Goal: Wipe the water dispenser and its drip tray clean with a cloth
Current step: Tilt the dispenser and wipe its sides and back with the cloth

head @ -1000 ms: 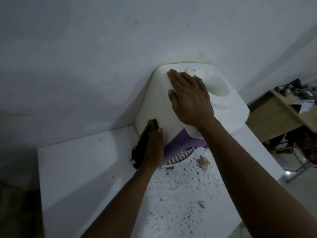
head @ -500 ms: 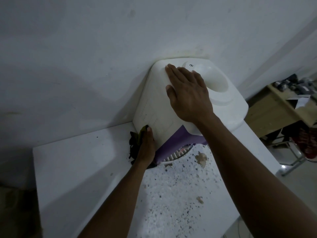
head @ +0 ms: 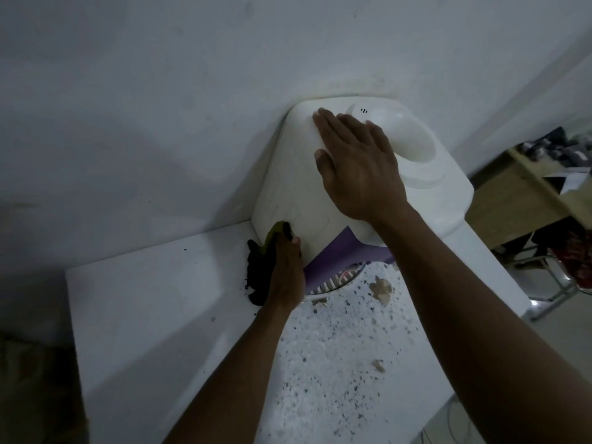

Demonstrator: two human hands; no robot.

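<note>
1. The water dispenser (head: 288, 193) stands at the worktop's (head: 144, 299) back edge, against the wall (head: 160, 123).
2. The left hand (head: 286, 274) has its grip clenched on the cloth (head: 259, 270), which is pressed to the dispenser's lower left side.
3. The right hand (head: 358, 168) lies flat on top, grip released.
4. The drip tray (head: 330, 285) is just beside the left hand, and bare worktop spreads leftward.

No legible text, label, brand or number is recorded. On the water dispenser (head: 288, 187), 3 short dark marks (head: 363, 111) are noted beside the top recess; they cannot be read as characters. A black-and-white paper (head: 573, 180) on the wooden tabletop (head: 538, 174) is too blurred to be read.
</note>
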